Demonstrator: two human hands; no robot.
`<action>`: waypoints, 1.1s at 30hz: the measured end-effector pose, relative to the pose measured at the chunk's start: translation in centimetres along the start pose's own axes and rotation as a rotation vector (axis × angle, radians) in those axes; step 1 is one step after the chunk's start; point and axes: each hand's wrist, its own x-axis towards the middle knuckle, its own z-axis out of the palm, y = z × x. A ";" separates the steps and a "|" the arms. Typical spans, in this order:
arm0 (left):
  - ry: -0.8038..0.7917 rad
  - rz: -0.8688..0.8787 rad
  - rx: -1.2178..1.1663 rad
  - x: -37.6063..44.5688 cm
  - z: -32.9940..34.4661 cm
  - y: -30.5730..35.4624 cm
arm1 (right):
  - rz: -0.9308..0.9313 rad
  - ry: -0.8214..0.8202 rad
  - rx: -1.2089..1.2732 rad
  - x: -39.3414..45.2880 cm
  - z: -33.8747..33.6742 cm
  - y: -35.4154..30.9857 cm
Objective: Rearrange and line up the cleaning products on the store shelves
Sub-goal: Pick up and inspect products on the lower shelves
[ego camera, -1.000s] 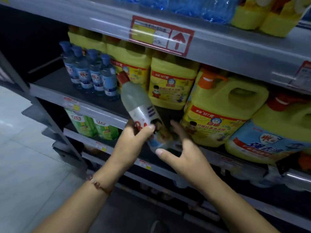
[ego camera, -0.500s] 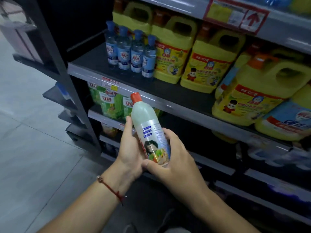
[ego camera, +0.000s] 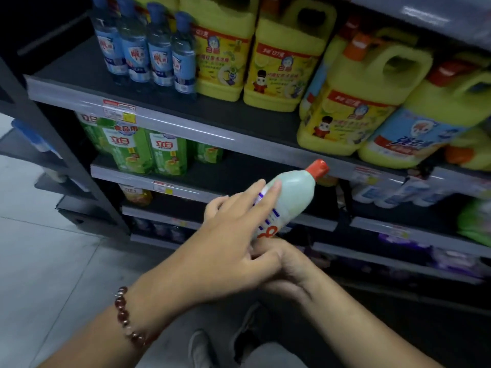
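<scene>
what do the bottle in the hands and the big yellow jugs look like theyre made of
The white bottle looks like matte, opaque plastic with a glossy printed label and a red-orange plastic cap. The yellow jugs look like moulded plastic, judging by the built-in handles and a slight sheen, with glossy stick-on labels. Blur leaves the finish uncertain.

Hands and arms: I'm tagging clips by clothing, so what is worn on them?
Both forearms are bare, with no sleeves or gloves in view. The left wrist carries a bracelet of round dark-red beads. The left hand and right hand show no rings or watch that I can make out.
</scene>
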 end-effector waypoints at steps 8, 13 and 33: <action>-0.015 0.085 -0.084 2.5 2.7 1.3 | -0.075 0.120 0.011 -3.2 -4.6 -0.5; -0.006 0.055 -0.198 5.3 5.5 4.0 | -0.206 0.383 -0.460 -7.2 -7.0 -2.9; -0.154 -0.062 -0.749 30.9 31.9 31.5 | -0.545 1.033 -0.738 -37.3 -34.3 -19.2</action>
